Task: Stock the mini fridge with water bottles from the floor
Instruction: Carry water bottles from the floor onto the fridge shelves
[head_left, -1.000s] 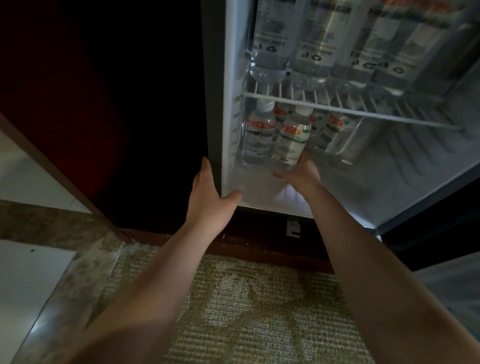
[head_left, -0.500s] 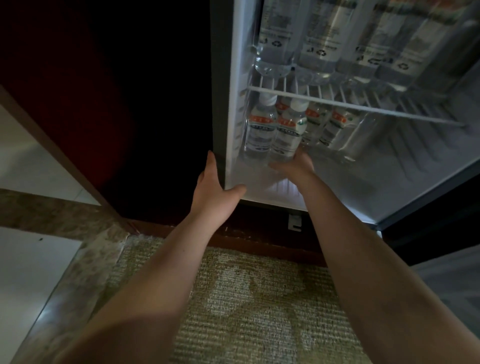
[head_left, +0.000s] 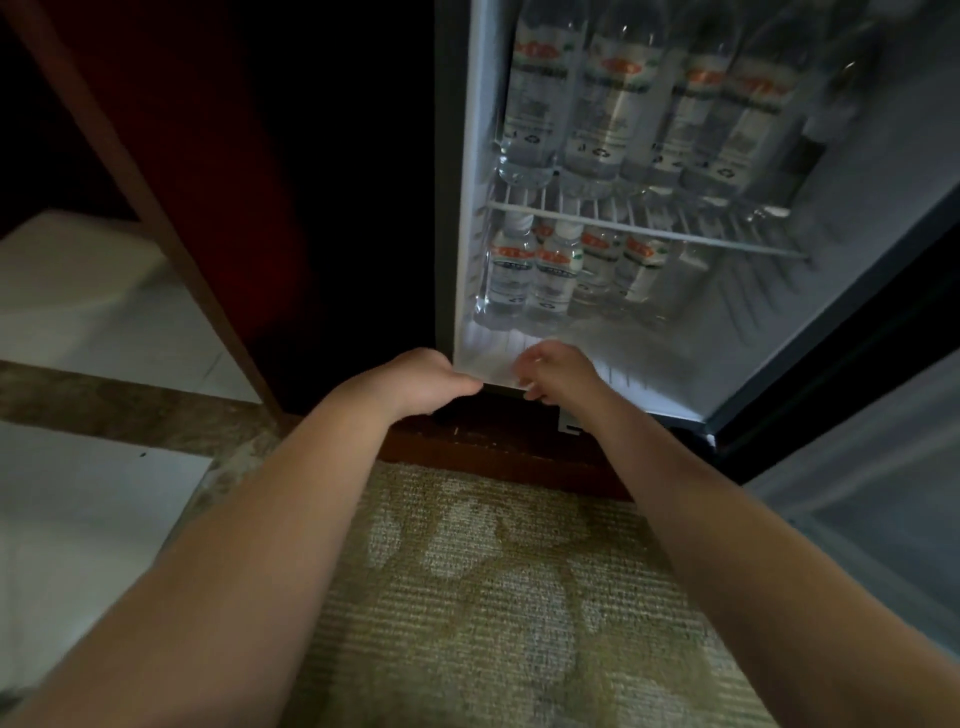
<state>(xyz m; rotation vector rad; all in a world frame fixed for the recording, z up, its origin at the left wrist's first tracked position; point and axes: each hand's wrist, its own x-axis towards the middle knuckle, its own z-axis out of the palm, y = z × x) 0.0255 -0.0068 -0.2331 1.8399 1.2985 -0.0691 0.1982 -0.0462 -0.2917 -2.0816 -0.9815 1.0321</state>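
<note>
The mini fridge (head_left: 467, 208) stands open and lit. Several clear water bottles with orange-and-white labels (head_left: 535, 104) stand on its wire shelf (head_left: 649, 231). Several smaller bottles (head_left: 511, 275) stand below on the fridge floor, at the back left. My left hand (head_left: 421, 379) is curled into a fist at the fridge's lower left front corner, its thumb by the edge, and holds nothing. My right hand (head_left: 556, 371) hovers over the front lip of the fridge floor with loosely curled, blurred fingers and is empty. No bottle on the floor is in view.
A patterned beige carpet (head_left: 493, 597) lies under my arms. The grey fridge door (head_left: 883, 519) hangs open at the right. A dark wooden cabinet panel (head_left: 156, 208) rises at the left, beside pale floor tiles (head_left: 78, 519) with a stone border.
My right hand has drawn back from the lower bottles to the fridge's front lip. My left hand has left the fridge's side edge and curled up. The view has tilted upward.
</note>
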